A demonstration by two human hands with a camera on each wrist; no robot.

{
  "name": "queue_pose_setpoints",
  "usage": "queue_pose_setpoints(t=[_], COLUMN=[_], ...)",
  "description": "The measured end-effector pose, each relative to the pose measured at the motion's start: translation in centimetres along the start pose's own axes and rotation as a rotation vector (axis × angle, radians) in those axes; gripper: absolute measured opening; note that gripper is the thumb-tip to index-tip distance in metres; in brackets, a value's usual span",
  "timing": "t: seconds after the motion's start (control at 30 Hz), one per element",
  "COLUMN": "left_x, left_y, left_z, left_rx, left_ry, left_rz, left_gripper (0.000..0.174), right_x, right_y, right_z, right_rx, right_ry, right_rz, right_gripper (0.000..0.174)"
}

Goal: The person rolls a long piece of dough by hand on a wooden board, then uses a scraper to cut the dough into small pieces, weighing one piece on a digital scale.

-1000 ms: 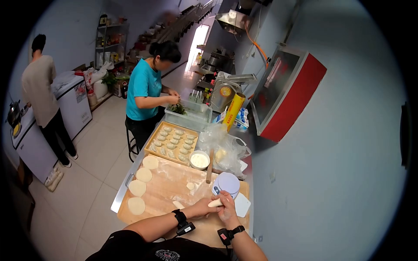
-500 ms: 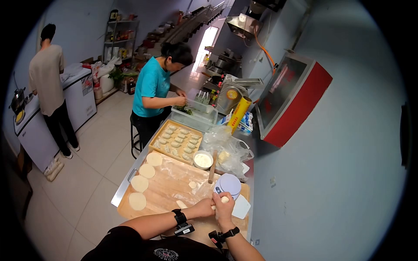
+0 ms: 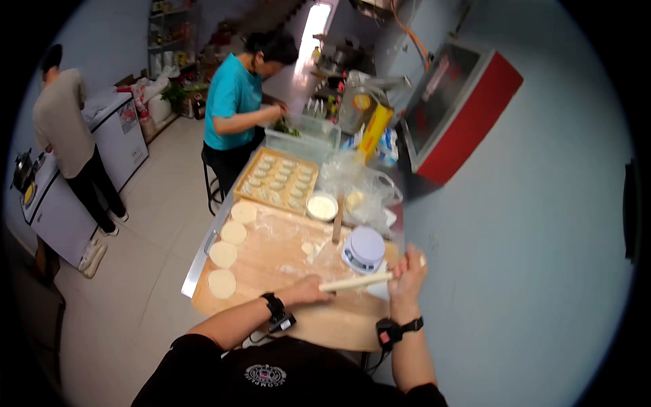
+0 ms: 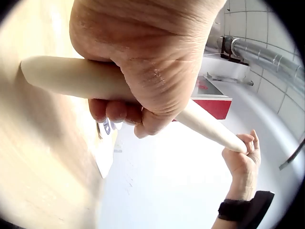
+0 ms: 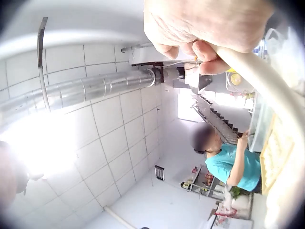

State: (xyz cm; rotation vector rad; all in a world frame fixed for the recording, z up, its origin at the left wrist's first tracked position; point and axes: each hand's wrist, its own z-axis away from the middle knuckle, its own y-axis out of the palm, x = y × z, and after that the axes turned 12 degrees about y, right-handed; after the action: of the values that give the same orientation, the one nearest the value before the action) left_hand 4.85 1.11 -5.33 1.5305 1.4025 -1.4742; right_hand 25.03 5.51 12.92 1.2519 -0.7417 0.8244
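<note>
A long pale dough rope (image 3: 356, 282) stretches between both hands above the wooden board (image 3: 268, 247). My left hand (image 3: 305, 290) grips its left part; in the left wrist view the fingers curl round the dough, and a rounded end sticks out past the palm. Over by the board's right edge, my right hand (image 3: 409, 275), raised higher, holds the other end. The right wrist view shows the dough running out from under that hand (image 5: 205, 24). Beyond the rope stands a white kitchen scale (image 3: 365, 249). A small dough piece (image 3: 307, 248) lies on the floured board.
Flat dough rounds (image 3: 222, 283) line the board's left side. Behind are a tray (image 3: 261, 197) of dumplings, a white bowl (image 3: 322, 206), a rolling pin (image 3: 338, 224) and plastic bags (image 3: 352, 180). A person in a teal shirt (image 3: 232, 102) works at a clear bin (image 3: 298, 139).
The hands were close together on the dough. My right hand has moved right and up, away from the left, drawing the dough out into a long rope.
</note>
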Motion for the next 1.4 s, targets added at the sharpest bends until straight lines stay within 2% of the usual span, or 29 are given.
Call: queue_pose_setpoints(t=[0.07, 0.13, 0.2, 0.27, 0.47, 0.63, 0.7, 0.73, 0.8, 0.83, 0.93, 0.97, 1.03, 1.1, 1.13, 1.23, 1.4], left_x=[4.7, 2.6, 3.7, 4.0, 2.0, 1.4, 2.1, 3.2, 5.9, 5.0, 4.1, 3.7, 2.6, 2.6, 1.5, 4.3, 4.6], left_y=[-0.3, -1.7, -2.8, -4.0, -7.7, -9.3, -9.8, -10.0, -10.4, -10.7, -10.9, -10.7, -9.1, -7.1, -6.0, -4.6, -5.9], left_z=[0.5, 1.6, 2.5, 3.5, 5.1, 5.7, 6.1, 6.7, 8.1, 8.3, 8.9, 8.6, 7.3, 6.0, 5.4, 5.6, 7.5], left_rx=[0.021, 0.040, 0.030, 0.016, 0.170, 0.218, 0.263, 0.219, 0.132, 0.127, -0.085, -0.095, -0.053, 0.036, 0.072, 0.120, 0.088], left_ry=[-0.122, -0.212, -0.110, -0.093, -0.226, -0.283, -0.298, -0.287, -0.267, -0.317, -0.182, -0.176, 0.013, 0.182, 0.189, 0.134, 0.098], left_rz=[-0.051, -0.002, 0.008, 0.045, -0.302, -0.360, -0.415, -0.465, -0.564, -0.611, -0.721, -0.645, -0.630, -0.597, -0.616, -0.705, -0.808], left_gripper=[0.031, 0.026, 0.020, 0.017, 0.014, 0.021, 0.027, 0.028, 0.029, 0.030, 0.029, 0.029, 0.031, 0.033, 0.035, 0.035, 0.030], right_x=[0.9, 1.4, 1.8, 1.8, -0.2, -2.7, -4.9, -6.1, -8.3, -8.9, -9.4, -9.7, -10.0, -12.5, -13.3, -13.8, -14.5], right_y=[-0.9, -2.4, -3.7, -4.6, -9.0, -13.6, -16.8, -18.4, -21.3, -22.0, -23.0, -23.0, -19.8, -18.7, -18.1, -17.0, -18.1], right_z=[-0.7, -1.4, -1.7, -1.8, -2.8, -4.1, -5.2, -5.8, -6.1, -6.1, -5.5, -5.0, -2.7, -1.4, -0.8, 0.4, 2.4], right_rx=[-0.039, -0.043, -0.063, -0.080, -0.127, -0.152, -0.295, -0.363, -0.442, -0.479, -0.356, -0.283, -0.125, 0.032, 0.116, 0.305, 0.374], right_ry=[-0.022, -0.030, -0.015, 0.007, 0.084, 0.150, 0.197, 0.219, 0.106, 0.048, -0.055, -0.104, -0.208, -0.325, -0.390, -0.331, -0.353], right_rz=[-0.019, -0.067, -0.096, -0.121, -0.237, -0.310, -0.043, 0.092, 0.408, 0.566, 0.939, 1.071, 1.328, 1.490, 1.568, 1.690, 1.748], right_gripper=[0.029, 0.028, 0.027, 0.026, 0.015, 0.015, 0.017, 0.019, 0.025, 0.029, 0.040, 0.040, 0.040, 0.042, 0.043, 0.046, 0.051])
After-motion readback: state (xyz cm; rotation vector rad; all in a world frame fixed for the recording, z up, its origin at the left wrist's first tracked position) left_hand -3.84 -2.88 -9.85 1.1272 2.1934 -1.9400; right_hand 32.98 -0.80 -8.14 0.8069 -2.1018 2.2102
